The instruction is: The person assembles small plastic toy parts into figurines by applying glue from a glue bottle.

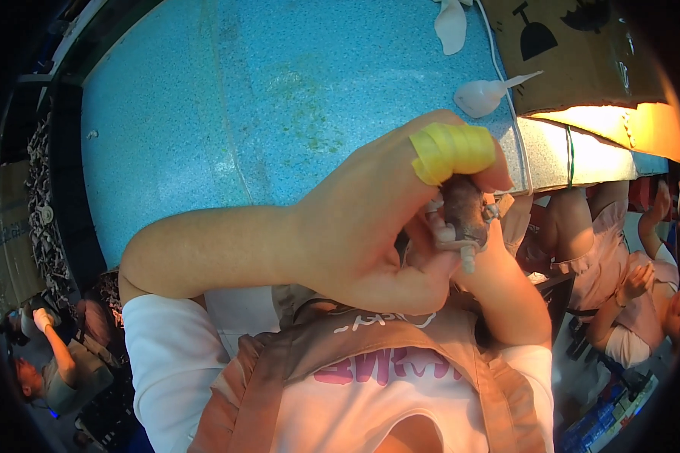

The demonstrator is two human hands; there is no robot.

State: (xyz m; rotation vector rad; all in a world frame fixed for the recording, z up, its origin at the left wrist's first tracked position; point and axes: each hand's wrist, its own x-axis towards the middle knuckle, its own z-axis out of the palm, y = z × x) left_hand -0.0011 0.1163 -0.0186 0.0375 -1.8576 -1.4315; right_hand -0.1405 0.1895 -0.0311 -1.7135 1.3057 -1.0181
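Holding: a small brown lumpy thing point(462, 210) sits between both hands, up in the air over the near edge of the blue table point(204, 113).
Left hand point(370, 226): it wraps around the thing from the left, and a finger with yellow tape point(452, 151) presses on its top.
Right hand point(491, 226): mostly hidden behind; its fingers seem to pinch the thing, but I cannot tell how tight.
Slip: the thing is small and looks wet, so it might pop out and drop on the pink apron point(370, 377).
Poke: a pale tip point(468, 260) sticks out below and might jab a finger.
Nearby: a white squeeze bottle point(482, 96) lies near the far right edge, beside a cardboard box point(582, 53).
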